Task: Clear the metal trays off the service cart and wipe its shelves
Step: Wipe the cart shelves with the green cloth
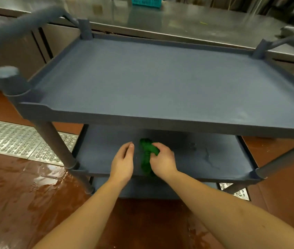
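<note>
Green cloth bunched on the service cart's middle shelf
Right hand grips it; left hand beside it, relaxed, empty. No trays visible on the cart. Wadded, it could skip the shelf's corners.

The cart is dark blue-grey. The cloth is bright green. The floor is red-brown. The basket is teal.
</note>
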`<state>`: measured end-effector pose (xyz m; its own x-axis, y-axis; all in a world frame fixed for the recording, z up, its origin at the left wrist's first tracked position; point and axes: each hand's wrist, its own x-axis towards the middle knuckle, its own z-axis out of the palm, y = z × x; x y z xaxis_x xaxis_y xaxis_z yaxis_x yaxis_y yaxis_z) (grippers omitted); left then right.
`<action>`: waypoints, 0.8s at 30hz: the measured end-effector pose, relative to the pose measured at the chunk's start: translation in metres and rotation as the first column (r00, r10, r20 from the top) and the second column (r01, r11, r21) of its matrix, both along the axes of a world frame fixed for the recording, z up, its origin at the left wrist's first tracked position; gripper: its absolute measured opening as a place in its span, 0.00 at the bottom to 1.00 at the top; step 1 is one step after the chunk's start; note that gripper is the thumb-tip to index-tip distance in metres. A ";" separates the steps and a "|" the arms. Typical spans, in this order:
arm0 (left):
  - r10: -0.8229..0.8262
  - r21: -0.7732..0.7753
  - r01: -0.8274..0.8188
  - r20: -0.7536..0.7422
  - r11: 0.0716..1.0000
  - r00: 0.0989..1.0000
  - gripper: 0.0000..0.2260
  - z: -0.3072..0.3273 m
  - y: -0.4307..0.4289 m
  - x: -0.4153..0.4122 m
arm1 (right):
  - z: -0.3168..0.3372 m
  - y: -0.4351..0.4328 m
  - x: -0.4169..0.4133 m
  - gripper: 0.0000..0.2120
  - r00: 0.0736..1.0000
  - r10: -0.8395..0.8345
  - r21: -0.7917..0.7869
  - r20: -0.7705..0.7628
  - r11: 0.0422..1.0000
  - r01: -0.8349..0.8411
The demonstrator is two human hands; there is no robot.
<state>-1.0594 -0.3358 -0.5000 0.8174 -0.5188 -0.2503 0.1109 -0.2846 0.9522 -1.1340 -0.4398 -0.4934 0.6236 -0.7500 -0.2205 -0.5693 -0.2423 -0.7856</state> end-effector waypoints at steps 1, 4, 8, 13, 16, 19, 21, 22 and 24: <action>0.003 -0.004 -0.003 0.017 1.000 1.000 0.15 -0.012 -0.002 0.002 | -0.012 -0.007 0.002 0.17 1.000 0.008 -0.006 -0.001 1.000 -0.008; -0.013 -0.013 0.015 0.109 1.000 0.994 0.16 -0.049 -0.007 0.012 | -0.044 -0.022 0.018 0.19 0.999 0.020 -0.071 0.027 0.997 -0.018; -0.005 -0.023 0.011 0.255 1.000 0.967 0.18 -0.088 -0.020 0.048 | -0.089 -0.030 0.062 0.19 0.990 0.019 -0.131 0.143 0.991 0.000; 0.123 -0.046 -0.114 0.359 0.992 0.925 0.20 -0.133 -0.017 0.112 | -0.143 -0.006 0.119 0.17 0.964 0.184 -0.214 0.190 0.967 -0.142; 0.138 -0.069 -0.120 0.407 0.990 0.903 0.20 -0.154 -0.018 0.134 | -0.166 0.011 0.134 0.17 0.919 0.390 -0.354 0.057 0.869 -0.347; 0.140 -0.123 -0.096 0.421 0.988 0.896 0.19 -0.170 -0.023 0.138 | -0.185 0.020 0.137 0.19 0.862 0.485 -0.603 -0.146 0.647 -0.466; 0.151 -0.159 -0.092 0.420 0.983 0.895 0.19 -0.178 -0.025 0.138 | -0.194 0.021 0.139 0.25 0.841 0.503 -0.644 -0.201 0.578 -0.500; 0.157 -0.177 -0.091 0.412 0.980 0.897 0.19 -0.180 -0.025 0.138 | -0.196 0.020 0.140 0.26 0.829 0.516 -0.636 -0.215 0.570 -0.520; 0.159 -0.203 -0.083 0.391 0.976 0.907 0.20 -0.183 -0.026 0.140 | -0.196 0.016 0.140 0.22 0.805 0.552 -0.607 -0.217 0.570 -0.554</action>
<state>-0.9194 -0.3616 -0.6835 0.8877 -0.4146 0.2004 -0.2696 -0.1153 0.9560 -0.9937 -0.4239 -0.6891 0.9643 -0.2172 0.1516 -0.1578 -0.9307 -0.3300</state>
